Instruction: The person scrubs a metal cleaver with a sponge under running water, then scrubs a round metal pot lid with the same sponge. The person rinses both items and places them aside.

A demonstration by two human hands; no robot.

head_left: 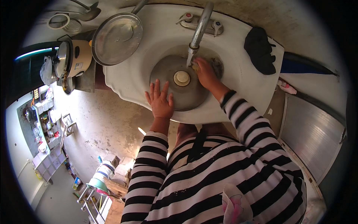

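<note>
A round grey pot lid [164,69] with a pale knob [182,78] lies in the white sink [238,87], knob up. My left hand [161,101] rests on the lid's near left part, palm down and fingers spread. At the lid's far right edge, just beside the spout of the faucet [201,28], my right hand [206,74] is closed on a small yellowish pad [195,67], mostly hidden by the fingers. Right of that hand, a dark roundish patch [217,68] shows in the basin; I cannot make out what it is.
A frying pan [117,39] sits on the sink's left rim, a rice cooker [79,56] beyond it. Black cloth [260,50] lies on the right rim. Ladles and strainers [58,21] are at the far left. A pale panel [311,130] stands to the right.
</note>
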